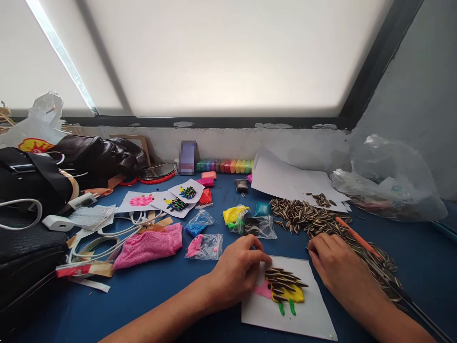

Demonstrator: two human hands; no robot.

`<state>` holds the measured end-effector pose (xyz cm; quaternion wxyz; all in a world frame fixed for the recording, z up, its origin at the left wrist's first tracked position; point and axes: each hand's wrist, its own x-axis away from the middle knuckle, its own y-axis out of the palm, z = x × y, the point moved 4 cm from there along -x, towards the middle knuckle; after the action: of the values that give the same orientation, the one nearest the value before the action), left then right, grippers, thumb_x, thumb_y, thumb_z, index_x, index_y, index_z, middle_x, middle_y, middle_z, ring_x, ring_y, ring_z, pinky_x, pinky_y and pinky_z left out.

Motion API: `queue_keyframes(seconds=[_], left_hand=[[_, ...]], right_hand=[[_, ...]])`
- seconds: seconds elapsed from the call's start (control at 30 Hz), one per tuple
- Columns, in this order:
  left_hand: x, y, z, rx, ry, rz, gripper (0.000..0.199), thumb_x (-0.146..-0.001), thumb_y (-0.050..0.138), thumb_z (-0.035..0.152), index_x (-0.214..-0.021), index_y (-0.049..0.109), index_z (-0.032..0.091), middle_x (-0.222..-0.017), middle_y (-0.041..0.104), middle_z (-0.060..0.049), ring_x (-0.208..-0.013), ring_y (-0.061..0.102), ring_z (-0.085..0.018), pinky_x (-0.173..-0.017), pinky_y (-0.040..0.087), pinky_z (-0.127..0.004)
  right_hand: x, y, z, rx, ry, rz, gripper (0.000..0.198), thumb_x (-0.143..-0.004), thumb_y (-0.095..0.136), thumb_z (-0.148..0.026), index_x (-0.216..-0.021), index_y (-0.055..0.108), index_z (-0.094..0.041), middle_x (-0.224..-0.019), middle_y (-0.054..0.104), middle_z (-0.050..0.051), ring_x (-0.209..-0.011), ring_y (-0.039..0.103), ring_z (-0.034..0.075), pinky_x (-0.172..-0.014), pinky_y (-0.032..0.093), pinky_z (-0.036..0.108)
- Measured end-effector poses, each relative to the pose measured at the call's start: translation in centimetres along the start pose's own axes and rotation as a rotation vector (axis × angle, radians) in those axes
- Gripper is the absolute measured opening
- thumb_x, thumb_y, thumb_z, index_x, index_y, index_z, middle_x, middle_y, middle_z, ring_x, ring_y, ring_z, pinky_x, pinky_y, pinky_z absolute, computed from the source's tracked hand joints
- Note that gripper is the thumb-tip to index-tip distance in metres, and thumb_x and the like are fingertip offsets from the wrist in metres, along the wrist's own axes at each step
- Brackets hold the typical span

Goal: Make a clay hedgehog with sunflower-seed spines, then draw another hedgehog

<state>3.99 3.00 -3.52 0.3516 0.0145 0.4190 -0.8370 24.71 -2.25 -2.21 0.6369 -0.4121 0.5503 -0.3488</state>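
My left hand point(240, 267) rests on the upper left of a white paper card point(303, 328), index finger stretched along its top edge and the other fingers loosely bent. On the card is a hedgehog figure in modelling clay, with a yellow body point(296, 294), a pink head point(263, 289) and green legs point(293, 307). Striped sunflower seeds point(283, 278) stick out of its back like spines. My right hand point(339, 267) is just right of the card, fingertips pinched on what looks like one sunflower seed. Beside it spreads a pile of loose sunflower seeds point(300, 214).
An orange-handled tool point(357, 236) lies across the seeds. Clay bags, including blue point(198, 223) and yellow point(235, 214), sit ahead. At left are a pink cloth point(152, 245), white cables and black bags point(28, 267). A clear plastic bag point(392, 186) stands at right.
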Motion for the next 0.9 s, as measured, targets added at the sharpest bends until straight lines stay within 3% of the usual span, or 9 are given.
queue_keyframes(seconds=[0.1, 0.2, 0.3, 0.4, 0.57, 0.77, 0.9], left_hand=[[0.0, 0.0, 0.0, 0.001, -0.009, -0.009, 0.038, -0.076, 0.046, 0.001, -0.1, 0.071, 0.018, -0.102, 0.059, -0.008, -0.091, 0.058, -0.018, -0.079, 0.046, -0.031], [0.0, 0.0, -0.1, 0.005, -0.024, -0.017, 0.039, -0.075, 0.047, 0.001, -0.1, 0.071, 0.019, -0.103, 0.058, -0.008, -0.092, 0.058, -0.018, -0.079, 0.046, -0.03], [0.0, 0.0, -0.2, 0.002, -0.022, -0.019, 0.041, -0.074, 0.047, 0.0, -0.1, 0.071, 0.02, -0.103, 0.058, -0.007, -0.092, 0.057, -0.018, -0.079, 0.046, -0.03], [0.1, 0.1, -0.2, 0.001, -0.013, -0.006, 0.04, -0.075, 0.047, 0.0, -0.1, 0.071, 0.02, -0.102, 0.058, -0.006, -0.091, 0.057, -0.017, -0.079, 0.046, -0.029], [0.1, 0.1, -0.1, 0.005, -0.003, 0.014, 0.039, -0.076, 0.046, 0.0, -0.099, 0.071, 0.019, -0.101, 0.058, -0.006, -0.09, 0.057, -0.016, -0.079, 0.046, -0.028], [0.0, 0.0, 0.0, 0.001, -0.002, 0.01, 0.039, -0.076, 0.046, 0.0, -0.1, 0.071, 0.018, -0.101, 0.059, -0.007, -0.089, 0.058, -0.017, -0.078, 0.046, -0.029], [0.0, 0.1, -0.2, 0.005, -0.003, 0.015, 0.039, -0.076, 0.046, 0.0, -0.1, 0.071, 0.018, -0.102, 0.059, -0.007, -0.09, 0.057, -0.017, -0.079, 0.046, -0.029]], right_hand=[[-0.1, -1.0, 0.2, -0.147, 0.103, -0.009, 0.022, -0.09, 0.039, -0.025, -0.079, 0.057, -0.02, -0.077, 0.063, 0.008, -0.072, 0.058, 0.023, -0.065, 0.046, 0.035], [0.3, -2.1, 0.2, -0.346, 0.225, -0.13, 0.023, -0.091, 0.041, -0.033, -0.082, 0.059, -0.022, -0.078, 0.066, 0.006, -0.069, 0.062, 0.02, -0.058, 0.048, 0.03], [0.8, -2.7, -0.8, -0.507, 0.206, -0.327, 0.026, -0.091, 0.042, -0.038, -0.083, 0.062, -0.025, -0.075, 0.068, 0.002, -0.064, 0.064, 0.017, -0.055, 0.049, 0.027], [1.2, -3.1, -1.8, -0.577, 0.145, -0.414, 0.026, -0.091, 0.044, -0.036, -0.08, 0.065, -0.026, -0.073, 0.068, 0.0, -0.063, 0.065, 0.015, -0.055, 0.05, 0.024], [1.4, -3.4, -2.6, -0.543, 0.066, -0.379, 0.022, -0.088, 0.051, -0.031, -0.07, 0.063, -0.025, -0.066, 0.067, -0.002, -0.056, 0.064, 0.013, -0.047, 0.049, 0.019], [1.6, -3.9, -2.9, -0.518, -0.033, -0.25, 0.016, -0.086, 0.054, -0.024, -0.074, 0.064, -0.028, -0.068, 0.07, -0.005, -0.058, 0.067, 0.012, -0.052, 0.051, 0.016], [1.7, -3.5, -3.1, -0.471, -0.059, -0.252, 0.018, -0.088, 0.054, -0.023, -0.073, 0.062, -0.028, -0.065, 0.067, -0.005, -0.055, 0.065, 0.011, -0.048, 0.05, 0.017]])
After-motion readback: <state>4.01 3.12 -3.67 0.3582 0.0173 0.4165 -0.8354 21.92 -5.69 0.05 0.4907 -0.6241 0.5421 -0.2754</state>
